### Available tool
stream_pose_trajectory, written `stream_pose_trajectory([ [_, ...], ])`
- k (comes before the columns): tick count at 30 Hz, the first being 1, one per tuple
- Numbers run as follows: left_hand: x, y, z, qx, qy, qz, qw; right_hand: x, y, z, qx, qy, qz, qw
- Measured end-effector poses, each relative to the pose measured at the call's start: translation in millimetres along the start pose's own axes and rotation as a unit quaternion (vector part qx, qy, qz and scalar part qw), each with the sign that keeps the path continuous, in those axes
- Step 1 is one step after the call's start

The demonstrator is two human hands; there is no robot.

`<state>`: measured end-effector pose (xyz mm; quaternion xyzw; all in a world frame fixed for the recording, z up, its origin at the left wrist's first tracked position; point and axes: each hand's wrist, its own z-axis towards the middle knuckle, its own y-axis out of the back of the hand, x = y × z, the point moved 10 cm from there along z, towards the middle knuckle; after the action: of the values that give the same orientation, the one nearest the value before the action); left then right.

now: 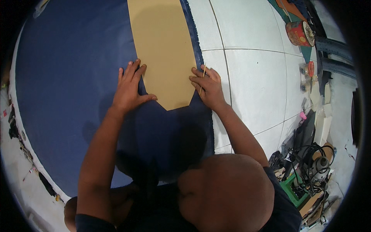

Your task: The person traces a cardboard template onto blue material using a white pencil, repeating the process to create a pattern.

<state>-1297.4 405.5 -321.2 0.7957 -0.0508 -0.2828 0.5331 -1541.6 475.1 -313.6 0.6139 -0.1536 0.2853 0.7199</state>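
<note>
A tan card pattern piece (164, 50) with a notched near end lies flat on a large dark blue sheet of cloth (77, 58). My left hand (129, 87) is open, pressed down with fingers spread along the card's left edge, its thumb by the lower left corner. At the card's right edge rests my right hand (211, 88), its fingertips on the card. A thin light-coloured stick (204, 71) is held between the right hand's fingers; whether it is a marking tool I cannot tell. The cloth's frayed right edge runs beneath that hand.
White tiles (251, 73) lie to the right of the cloth. Farther right are a red tin (300, 33), red-handled scissors (310, 71) and a green crate (292, 190) beside tangled black cables (309, 170). Scraps line the floor's left side.
</note>
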Motion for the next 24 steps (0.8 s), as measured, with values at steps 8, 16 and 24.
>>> stream_pose_trajectory([
  [8,-22,17,-1,-0.03,0.005,0.085,0.996,5,-1,1,0.0,0.039,-0.041,0.998],
  [16,-155,-63,-34,0.072,-0.002,0.009,0.997,-1,-4,-3,0.031,0.018,-0.061,0.997],
  [24,-157,-95,-51,-0.002,0.04,-0.014,0.999,14,12,21,0.065,-0.028,-0.018,0.997],
])
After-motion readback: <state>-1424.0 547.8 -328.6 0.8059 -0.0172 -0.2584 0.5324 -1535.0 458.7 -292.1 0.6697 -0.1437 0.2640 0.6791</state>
